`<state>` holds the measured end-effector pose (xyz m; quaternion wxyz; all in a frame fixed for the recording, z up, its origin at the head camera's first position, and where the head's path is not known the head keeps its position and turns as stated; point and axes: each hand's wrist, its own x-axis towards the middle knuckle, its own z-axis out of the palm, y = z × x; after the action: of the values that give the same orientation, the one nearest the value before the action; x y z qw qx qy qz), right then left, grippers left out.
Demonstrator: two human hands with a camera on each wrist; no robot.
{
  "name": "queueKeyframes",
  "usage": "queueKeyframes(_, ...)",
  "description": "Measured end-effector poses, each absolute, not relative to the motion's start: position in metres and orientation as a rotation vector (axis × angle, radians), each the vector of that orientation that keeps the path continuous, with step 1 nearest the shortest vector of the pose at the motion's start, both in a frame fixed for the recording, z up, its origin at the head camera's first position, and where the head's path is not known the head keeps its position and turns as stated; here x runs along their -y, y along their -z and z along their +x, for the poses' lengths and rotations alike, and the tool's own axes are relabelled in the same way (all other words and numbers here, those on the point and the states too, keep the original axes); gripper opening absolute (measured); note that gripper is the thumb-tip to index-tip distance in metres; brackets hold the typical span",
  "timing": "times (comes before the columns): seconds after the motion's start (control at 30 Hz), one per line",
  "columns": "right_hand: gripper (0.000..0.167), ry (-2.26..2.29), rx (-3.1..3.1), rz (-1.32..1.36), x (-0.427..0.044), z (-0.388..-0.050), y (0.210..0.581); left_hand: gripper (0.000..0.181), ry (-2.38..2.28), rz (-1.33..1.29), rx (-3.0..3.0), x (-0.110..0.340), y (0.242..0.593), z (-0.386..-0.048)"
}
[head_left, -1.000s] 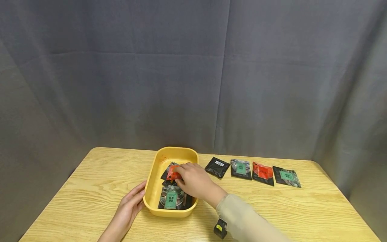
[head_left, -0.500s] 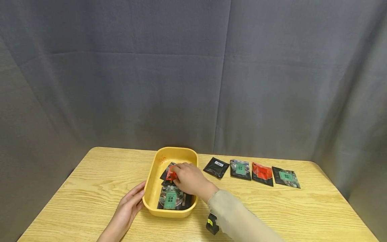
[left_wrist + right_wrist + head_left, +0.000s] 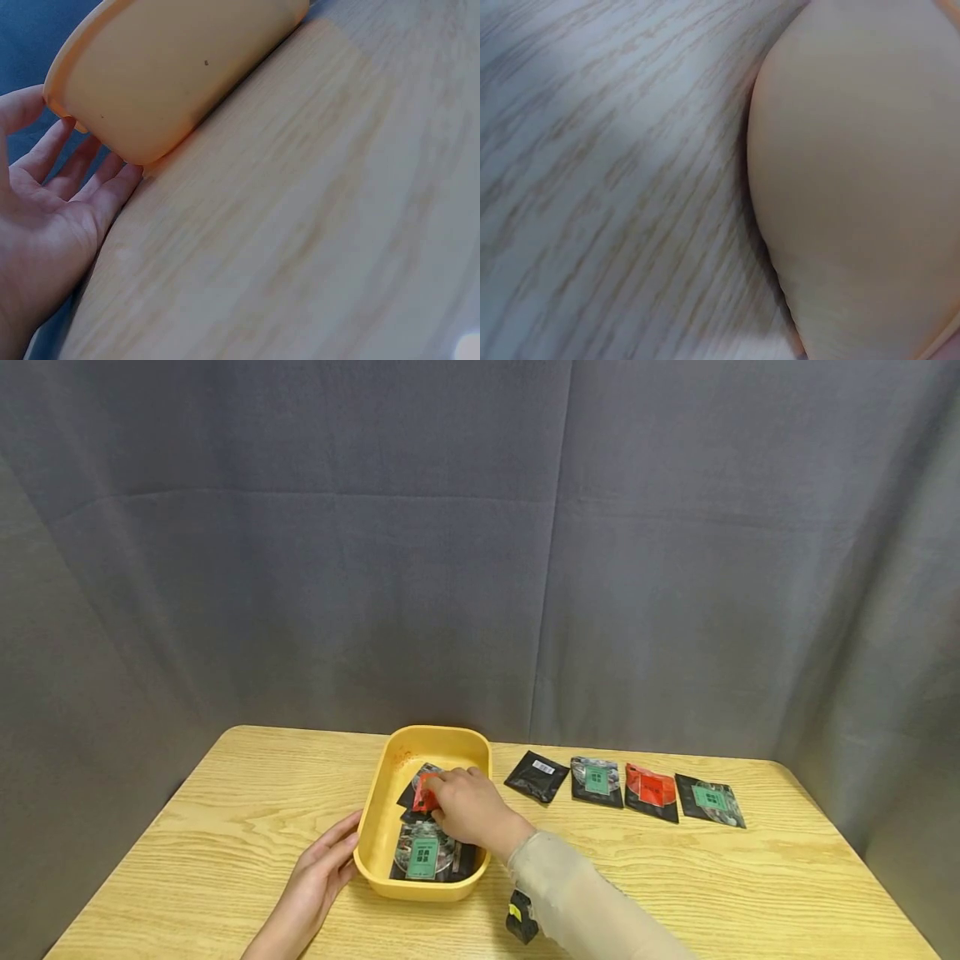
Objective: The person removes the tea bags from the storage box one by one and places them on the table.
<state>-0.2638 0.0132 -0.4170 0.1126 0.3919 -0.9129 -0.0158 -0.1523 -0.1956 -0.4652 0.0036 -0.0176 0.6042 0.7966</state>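
Observation:
A yellow plastic bin [image 3: 380, 810] stands on the wooden table. In it lie several tea packets, among them a green-labelled one [image 3: 422, 857] near the front. My left hand [image 3: 318, 872] touches the bin's left side from outside; in the left wrist view the left hand [image 3: 64, 202] has its thumb at the rim and its fairly straight fingers against the wall. My right hand [image 3: 472, 806] reaches in from the right and pinches the right edge of a red tea packet [image 3: 423, 792]; its fingertips are partly hidden. The right wrist view shows only the bin's outer wall [image 3: 855, 172] and table.
Right of the bin lies a row of packets: a plain black one [image 3: 537, 777], a green-labelled one [image 3: 597, 782], a red one [image 3: 651, 792] and another green-labelled one [image 3: 710, 799]. A small black object with a yellow mark [image 3: 521, 918] shows beside the right sleeve. A grey curtain [image 3: 480, 543] hangs behind the table.
The right hand stays at the red packet, which has shifted and turned slightly. The right forearm and the small black object have moved left. The left hand has hardly moved.

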Motion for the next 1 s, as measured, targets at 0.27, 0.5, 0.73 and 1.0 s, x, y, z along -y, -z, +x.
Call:
queueKeyframes(0.27,0.028,-0.035,2.667,1.121,-0.015,-0.266,0.415,0.055,-2.504,-0.035,-1.910,0.194,0.466,-0.153)
queueKeyframes(0.5,0.020,-0.180,2.561,1.110,-0.014,-0.269,0.413,0.054,-2.509,-0.015,-1.917,0.195,0.467,-0.151)
queueKeyframes(0.73,0.026,-0.255,2.526,1.104,-0.019,-0.270,0.407,0.054,-2.525,-0.036,-1.911,0.195,0.468,-0.151)
queueKeyframes(1.0,0.026,-0.307,2.479,1.107,-0.022,-0.266,0.405,0.054,-2.510,-0.003,-1.930,0.194,0.466,-0.152)
